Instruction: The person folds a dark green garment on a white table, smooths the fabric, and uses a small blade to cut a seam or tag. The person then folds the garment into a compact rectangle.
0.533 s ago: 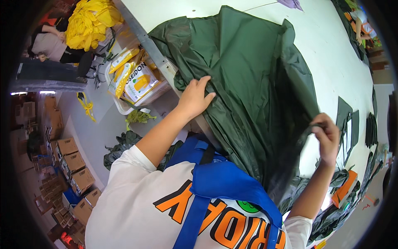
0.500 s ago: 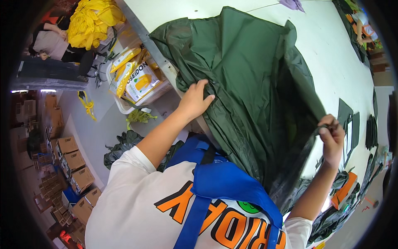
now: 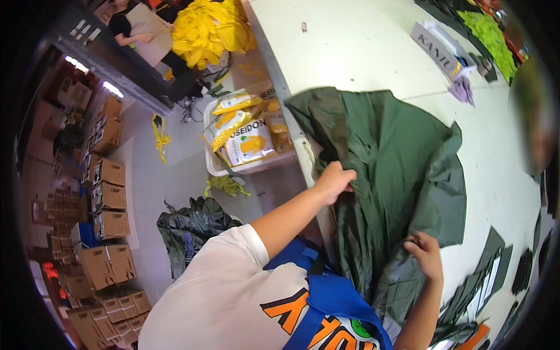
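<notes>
A dark green rain jacket (image 3: 394,146) of thin, shiny fabric lies spread on the white table (image 3: 350,46), its lower part hanging over the near edge towards me. My left hand (image 3: 336,182) is closed on the jacket's left side, thumb over the bunched cloth. On the other side, my right hand (image 3: 426,255) pinches the right front edge, which folds inward over the lighter inner face. The fabric between the hands falls in long creases. The zip along that right edge cannot be made out now.
A white basket (image 3: 217,169) of yellow packets stands left of the table, below a yellow cloth heap (image 3: 213,32). Dark garments (image 3: 195,224) lie on the floor. Cut dark pieces (image 3: 478,280) and a grey box (image 3: 440,46) lie on the table. A co-worker (image 3: 146,35) is at upper left.
My right hand has brought the jacket's right edge inward and down, closing the wide opening. My left hand keeps its grip. The whole view has shifted, showing more of the table's far side.
</notes>
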The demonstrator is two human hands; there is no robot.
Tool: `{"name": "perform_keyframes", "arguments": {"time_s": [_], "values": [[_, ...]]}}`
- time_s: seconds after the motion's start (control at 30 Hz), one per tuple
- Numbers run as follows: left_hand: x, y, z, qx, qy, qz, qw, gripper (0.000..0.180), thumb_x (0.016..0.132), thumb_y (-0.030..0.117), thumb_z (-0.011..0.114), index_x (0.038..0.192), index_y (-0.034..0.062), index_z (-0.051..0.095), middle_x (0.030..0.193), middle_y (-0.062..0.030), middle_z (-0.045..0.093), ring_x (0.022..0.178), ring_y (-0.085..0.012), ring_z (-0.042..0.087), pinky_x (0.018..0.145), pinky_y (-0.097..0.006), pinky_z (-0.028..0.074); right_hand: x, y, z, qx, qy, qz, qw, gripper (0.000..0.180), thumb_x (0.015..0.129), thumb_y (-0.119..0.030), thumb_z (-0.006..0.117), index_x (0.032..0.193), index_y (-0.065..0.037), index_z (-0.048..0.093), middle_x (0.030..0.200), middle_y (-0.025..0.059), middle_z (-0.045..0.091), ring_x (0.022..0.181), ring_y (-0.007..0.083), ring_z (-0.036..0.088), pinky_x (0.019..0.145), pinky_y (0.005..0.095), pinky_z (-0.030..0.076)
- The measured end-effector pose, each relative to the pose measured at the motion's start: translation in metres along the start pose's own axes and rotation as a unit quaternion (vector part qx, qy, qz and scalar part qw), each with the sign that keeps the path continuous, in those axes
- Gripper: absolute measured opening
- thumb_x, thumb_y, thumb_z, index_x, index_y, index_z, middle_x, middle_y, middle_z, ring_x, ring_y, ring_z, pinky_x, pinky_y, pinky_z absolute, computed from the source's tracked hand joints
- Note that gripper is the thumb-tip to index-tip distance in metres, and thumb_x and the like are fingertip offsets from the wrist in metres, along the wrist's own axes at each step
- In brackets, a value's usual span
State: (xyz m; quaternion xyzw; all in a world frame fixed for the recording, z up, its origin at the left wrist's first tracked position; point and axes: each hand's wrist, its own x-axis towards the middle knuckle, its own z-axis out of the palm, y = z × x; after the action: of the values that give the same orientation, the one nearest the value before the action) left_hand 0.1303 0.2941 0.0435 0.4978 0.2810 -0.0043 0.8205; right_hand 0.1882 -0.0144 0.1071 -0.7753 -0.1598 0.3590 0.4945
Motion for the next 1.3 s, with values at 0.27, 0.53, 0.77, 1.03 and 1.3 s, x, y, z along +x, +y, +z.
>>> {"name": "perform_keyframes", "arguments": {"time_s": [0.27,0.53,0.77,1.03,1.3], "values": [[-0.061,-0.004,0.045,-0.217,-0.242,-0.063,0.944,0.037,0.078,-0.003,0.053,0.114,0.0046,0.057,0.109,-0.0066,0.061,0.102,-0.0216,0.059,0.087,-0.04,0.049,0.01,-0.048,0.02,-0.012,-0.126,-0.081,0.989,0.02,0.08,-0.016,0.069,0.088,0.001,0.061,0.097,0.0089,0.059,0.089,0.0156,0.053,0.076,0.0275,0.042],[-0.086,-0.016,0.016,-0.166,-0.062,0.074,0.981,0.036,0.081,-0.004,0.049,0.116,0.0039,0.046,0.109,-0.0075,0.058,0.099,-0.0182,0.058,0.087,-0.032,0.048,0.018,-0.01,0.069,0.073,-0.064,-0.039,0.995,0.014,0.082,-0.008,0.068,0.081,0.002,0.058,0.074,-0.0005,0.045,0.067,0.0083,0.041,0.06,0.0243,0.034],[-0.116,-0.003,0.011,-0.004,-0.057,-0.027,0.998,0.053,0.086,0.006,0.059,0.131,0.0042,0.032,0.11,-0.0072,0.056,0.103,-0.0167,0.055,0.082,-0.031,0.049,0.01,-0.022,0.057,0.032,-0.008,-0.074,0.997,0.015,0.082,-0.008,0.068,0.083,0.002,0.058,0.077,0.0014,0.048,0.068,0.0091,0.044,0.062,0.0233,0.036],[-0.13,0.003,0.051,-0.063,-0.102,0.152,0.981,0.065,0.086,-0.008,0.055,0.139,0.0073,0.02,0.11,-0.0113,0.056,0.096,-0.0129,0.057,0.08,-0.027,0.048,-0.043,-0.055,0.049,0.066,-0.013,-0.159,0.985,0.007,0.08,-0.004,0.065,0.086,-0.002,0.063,0.111,0.0113,0.058,0.079,0.0126,0.053,0.07,0.0256,0.042],[-0.131,0.001,0.061,0.171,-0.124,0.139,0.968,0.029,0.083,0.004,0.068,0.108,-0.0007,0.055,0.097,-0.001,0.054,0.076,-0.0032,0.052,0.066,-0.018,0.045,-0.047,-0.043,0.078,-0.014,0.018,-0.142,0.99,0.012,0.079,-0.004,0.068,0.089,0.0,0.063,0.089,0.0088,0.06,0.069,0.0172,0.053,0.062,0.0273,0.042]]}}
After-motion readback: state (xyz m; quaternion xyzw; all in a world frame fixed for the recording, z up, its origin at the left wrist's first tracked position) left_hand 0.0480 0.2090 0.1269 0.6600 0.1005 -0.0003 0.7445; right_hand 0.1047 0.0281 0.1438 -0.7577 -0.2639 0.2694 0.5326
